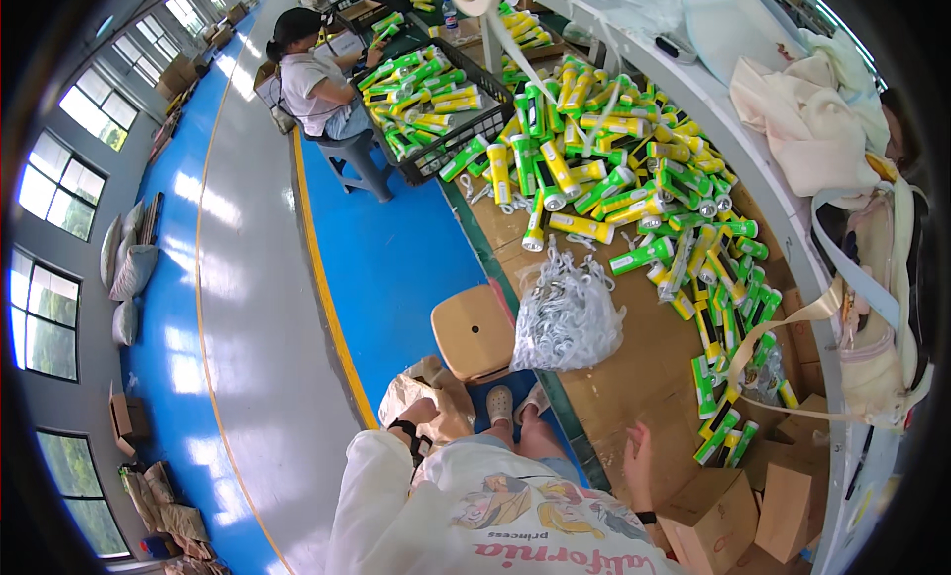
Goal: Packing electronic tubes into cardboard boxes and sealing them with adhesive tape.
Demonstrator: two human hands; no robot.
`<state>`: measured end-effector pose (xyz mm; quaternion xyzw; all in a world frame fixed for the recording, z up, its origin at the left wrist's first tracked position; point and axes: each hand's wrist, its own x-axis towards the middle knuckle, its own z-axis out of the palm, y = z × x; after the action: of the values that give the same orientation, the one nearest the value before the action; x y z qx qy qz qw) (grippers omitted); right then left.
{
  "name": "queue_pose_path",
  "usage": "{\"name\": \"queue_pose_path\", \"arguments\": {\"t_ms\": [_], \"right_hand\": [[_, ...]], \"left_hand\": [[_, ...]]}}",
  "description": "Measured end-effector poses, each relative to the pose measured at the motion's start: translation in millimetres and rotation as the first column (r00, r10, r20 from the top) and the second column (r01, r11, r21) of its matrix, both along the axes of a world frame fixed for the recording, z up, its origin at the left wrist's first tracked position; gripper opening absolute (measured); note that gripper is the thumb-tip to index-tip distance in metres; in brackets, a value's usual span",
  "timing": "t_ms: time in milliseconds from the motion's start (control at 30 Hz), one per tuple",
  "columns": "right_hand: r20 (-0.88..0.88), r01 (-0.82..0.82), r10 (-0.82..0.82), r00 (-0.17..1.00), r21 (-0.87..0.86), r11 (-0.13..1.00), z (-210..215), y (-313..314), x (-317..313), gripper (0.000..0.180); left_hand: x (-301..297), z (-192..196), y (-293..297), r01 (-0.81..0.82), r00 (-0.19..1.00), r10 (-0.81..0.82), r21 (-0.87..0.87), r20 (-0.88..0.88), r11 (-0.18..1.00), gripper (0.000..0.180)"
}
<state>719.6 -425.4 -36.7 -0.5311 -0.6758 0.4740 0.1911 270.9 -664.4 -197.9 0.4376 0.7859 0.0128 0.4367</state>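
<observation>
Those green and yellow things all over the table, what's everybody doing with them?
They look like plastic flashlights, heaped on a long cardboard-covered workbench. The person wearing the camera is beside it; their right hand rests flat on the bench, holding nothing, near small brown boxes. Their left hand is down by a brown bag on the floor. A pile of white cords lies close by. Farther along, another person sits working at a black crate full of flashlights.

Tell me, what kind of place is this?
Probably a factory assembly or packing room. A long workbench is heaped with green and yellow flashlights, a black crate holds more, and another person sits working farther along. Cardboard boxes wait near the right hand.
</observation>
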Motion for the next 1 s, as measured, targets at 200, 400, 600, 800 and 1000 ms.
{"name": "queue_pose_path", "arguments": {"t_ms": [200, 400, 600, 800, 1000], "right_hand": [[-0.071, 0.113, -0.125, 0.99, -0.153, 0.982, -58, 19, 36, 0.043], [-0.113, 0.17, -0.181, 0.977, -0.103, 0.98, -39, 41, 22, 0.039], [-0.062, 0.086, -0.092, 0.994, -0.097, 0.992, -71, 37, 19, 0.036], [-0.144, 0.114, -0.12, 0.982, -0.05, 0.992, -70, 32, 23, 0.032], [-0.15, 0.384, -0.39, 0.909, -0.063, 0.921, -62, -2, 39, 0.029]], "left_hand": [[10, 42, 104, -0.184, 0.981, 0.162, 0.237, 0.109, 0.954, 0.022], [41, 103, 166, -0.042, 0.988, 0.018, 0.151, 0.154, 0.988, 0.027], [-2, 53, 132, 0.072, 0.997, -0.072, 0.06, -0.007, 0.996, 0.03], [-53, 71, 108, -0.018, 0.996, 0.009, -0.097, -0.092, 0.995, 0.034], [-65, 85, 168, 0.076, 0.996, -0.081, -0.132, -0.035, 0.988, 0.039]]}}
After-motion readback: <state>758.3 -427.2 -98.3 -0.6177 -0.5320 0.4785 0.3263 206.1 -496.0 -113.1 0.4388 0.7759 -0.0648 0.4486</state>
